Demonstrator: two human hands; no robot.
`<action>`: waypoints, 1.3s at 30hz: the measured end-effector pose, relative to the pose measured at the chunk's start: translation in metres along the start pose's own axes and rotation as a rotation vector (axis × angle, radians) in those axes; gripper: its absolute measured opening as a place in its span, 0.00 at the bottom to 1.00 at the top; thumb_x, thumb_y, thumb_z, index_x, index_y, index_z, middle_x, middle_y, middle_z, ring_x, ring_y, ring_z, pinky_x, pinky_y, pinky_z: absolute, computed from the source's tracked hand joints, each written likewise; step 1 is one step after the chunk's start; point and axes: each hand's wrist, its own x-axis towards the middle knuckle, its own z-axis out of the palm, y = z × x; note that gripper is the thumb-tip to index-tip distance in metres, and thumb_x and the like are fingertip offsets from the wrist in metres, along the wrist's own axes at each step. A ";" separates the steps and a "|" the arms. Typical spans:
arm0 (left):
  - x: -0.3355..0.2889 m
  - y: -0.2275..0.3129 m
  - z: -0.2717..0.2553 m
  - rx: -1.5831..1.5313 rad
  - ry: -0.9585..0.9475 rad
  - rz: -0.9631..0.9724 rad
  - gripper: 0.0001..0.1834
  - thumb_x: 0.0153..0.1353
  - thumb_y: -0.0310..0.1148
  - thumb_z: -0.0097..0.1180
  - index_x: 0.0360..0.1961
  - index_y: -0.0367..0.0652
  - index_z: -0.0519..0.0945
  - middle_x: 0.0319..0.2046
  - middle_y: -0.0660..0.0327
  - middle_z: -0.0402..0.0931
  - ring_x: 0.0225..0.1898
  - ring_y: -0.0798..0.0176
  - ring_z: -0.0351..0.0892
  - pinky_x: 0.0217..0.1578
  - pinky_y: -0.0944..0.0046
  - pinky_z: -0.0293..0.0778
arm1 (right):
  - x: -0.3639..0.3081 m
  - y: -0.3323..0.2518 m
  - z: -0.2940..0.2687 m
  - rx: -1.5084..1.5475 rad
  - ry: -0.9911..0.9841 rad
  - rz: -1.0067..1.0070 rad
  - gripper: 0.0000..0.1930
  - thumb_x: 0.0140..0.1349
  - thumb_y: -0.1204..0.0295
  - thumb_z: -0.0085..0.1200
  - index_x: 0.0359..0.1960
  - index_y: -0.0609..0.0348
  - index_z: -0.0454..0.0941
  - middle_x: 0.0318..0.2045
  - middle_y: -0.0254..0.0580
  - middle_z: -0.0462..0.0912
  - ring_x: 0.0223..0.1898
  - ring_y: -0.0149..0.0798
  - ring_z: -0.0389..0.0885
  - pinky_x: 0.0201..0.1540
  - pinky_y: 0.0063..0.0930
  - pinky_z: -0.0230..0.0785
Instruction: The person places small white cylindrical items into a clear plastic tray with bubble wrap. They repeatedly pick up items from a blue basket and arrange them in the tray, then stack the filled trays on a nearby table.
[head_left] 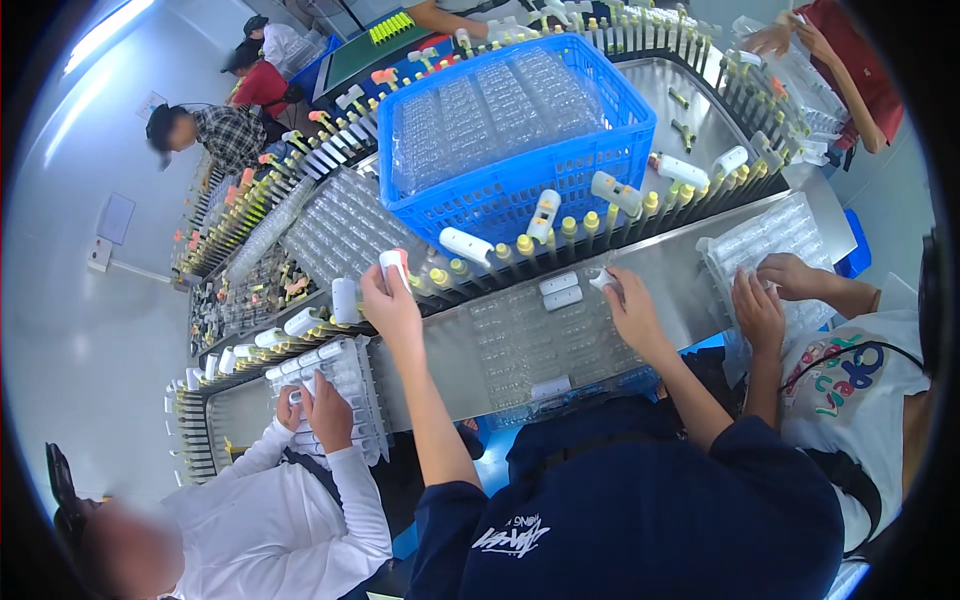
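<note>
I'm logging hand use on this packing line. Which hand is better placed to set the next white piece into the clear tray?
Probably the right hand: it rests at the clear tray with a white piece at its fingertips. The left hand is up at the conveyor pegs, gripping another white piece.

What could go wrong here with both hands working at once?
1. The left hand lifts a white cap close to the yellow-tipped pegs; it may knock neighbouring pieces off.
2. The right hand holds a white piece over the clear tray; a hurried drop might miss its pocket.
</note>
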 end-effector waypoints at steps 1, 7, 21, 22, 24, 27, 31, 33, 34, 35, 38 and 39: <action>0.011 0.003 -0.006 0.108 -0.048 0.005 0.20 0.79 0.35 0.57 0.60 0.28 0.77 0.49 0.42 0.87 0.50 0.47 0.90 0.53 0.53 0.82 | 0.000 -0.001 0.001 0.003 0.005 -0.005 0.19 0.77 0.70 0.59 0.64 0.65 0.76 0.56 0.61 0.82 0.57 0.62 0.82 0.58 0.47 0.77; 0.036 -0.022 -0.015 0.805 -0.112 0.125 0.23 0.73 0.33 0.59 0.64 0.31 0.76 0.55 0.43 0.83 0.55 0.35 0.83 0.55 0.41 0.78 | -0.001 -0.024 0.010 0.050 0.004 -0.051 0.18 0.77 0.69 0.58 0.63 0.65 0.77 0.55 0.62 0.83 0.56 0.62 0.83 0.59 0.49 0.77; -0.241 -0.048 -0.022 0.286 -0.457 0.415 0.17 0.67 0.23 0.63 0.56 0.34 0.83 0.55 0.43 0.82 0.61 0.36 0.78 0.64 0.41 0.74 | 0.051 -0.061 -0.091 0.038 0.515 0.088 0.18 0.78 0.69 0.59 0.63 0.69 0.81 0.53 0.60 0.88 0.51 0.45 0.89 0.52 0.35 0.80; -0.257 -0.045 -0.022 0.251 -0.572 0.413 0.15 0.66 0.24 0.64 0.54 0.35 0.85 0.53 0.43 0.83 0.60 0.35 0.79 0.62 0.41 0.75 | 0.065 -0.058 -0.103 -0.031 0.580 0.063 0.18 0.79 0.69 0.58 0.63 0.69 0.81 0.52 0.59 0.89 0.49 0.45 0.90 0.51 0.35 0.81; -0.270 -0.039 -0.012 0.220 -0.675 0.405 0.13 0.64 0.24 0.65 0.50 0.37 0.86 0.50 0.45 0.84 0.59 0.37 0.79 0.61 0.42 0.75 | 0.092 -0.025 -0.129 -0.259 0.707 -0.122 0.18 0.80 0.67 0.56 0.62 0.70 0.81 0.49 0.56 0.90 0.48 0.46 0.91 0.49 0.35 0.81; -0.274 -0.047 -0.001 0.226 -0.726 0.449 0.13 0.63 0.25 0.66 0.49 0.38 0.86 0.48 0.48 0.84 0.58 0.39 0.80 0.60 0.43 0.76 | 0.114 -0.052 -0.146 -0.106 0.580 0.084 0.17 0.81 0.67 0.55 0.60 0.70 0.81 0.45 0.55 0.91 0.47 0.46 0.92 0.49 0.37 0.82; -0.267 -0.047 0.004 0.248 -0.739 0.482 0.13 0.63 0.26 0.66 0.49 0.38 0.86 0.47 0.51 0.83 0.57 0.42 0.80 0.58 0.44 0.76 | 0.117 -0.051 -0.107 0.236 0.397 0.308 0.16 0.81 0.67 0.53 0.59 0.69 0.80 0.42 0.55 0.91 0.48 0.43 0.93 0.50 0.39 0.82; -0.265 -0.048 0.007 0.272 -0.764 0.476 0.14 0.63 0.27 0.67 0.50 0.40 0.86 0.48 0.52 0.82 0.58 0.43 0.79 0.58 0.44 0.76 | 0.118 -0.048 -0.092 0.088 0.486 0.251 0.16 0.82 0.68 0.53 0.59 0.69 0.80 0.42 0.55 0.91 0.48 0.42 0.92 0.51 0.39 0.81; -0.266 -0.048 0.007 0.290 -0.759 0.466 0.14 0.63 0.27 0.67 0.50 0.41 0.86 0.49 0.52 0.81 0.59 0.43 0.79 0.57 0.44 0.76 | 0.121 -0.053 -0.083 0.023 0.520 0.209 0.16 0.82 0.68 0.52 0.59 0.70 0.80 0.43 0.55 0.91 0.48 0.42 0.92 0.51 0.40 0.81; -0.268 -0.050 0.007 0.297 -0.766 0.482 0.15 0.63 0.28 0.68 0.51 0.43 0.86 0.50 0.53 0.81 0.59 0.44 0.78 0.58 0.44 0.76 | 0.125 -0.060 -0.074 0.044 0.600 0.092 0.16 0.82 0.68 0.52 0.58 0.70 0.80 0.44 0.61 0.89 0.49 0.50 0.91 0.53 0.45 0.80; -0.270 -0.055 0.003 0.309 -0.785 0.524 0.18 0.62 0.31 0.70 0.53 0.46 0.86 0.52 0.54 0.79 0.61 0.45 0.77 0.58 0.45 0.75 | 0.147 -0.046 -0.053 -0.093 0.546 -0.084 0.15 0.81 0.69 0.54 0.57 0.70 0.80 0.48 0.67 0.87 0.50 0.60 0.89 0.56 0.48 0.78; -0.268 -0.054 0.002 0.303 -0.799 0.535 0.19 0.61 0.32 0.71 0.54 0.47 0.86 0.52 0.54 0.79 0.61 0.45 0.76 0.59 0.45 0.75 | 0.154 -0.037 -0.049 -0.171 0.507 -0.113 0.15 0.79 0.69 0.55 0.56 0.71 0.79 0.47 0.68 0.86 0.51 0.67 0.87 0.55 0.55 0.78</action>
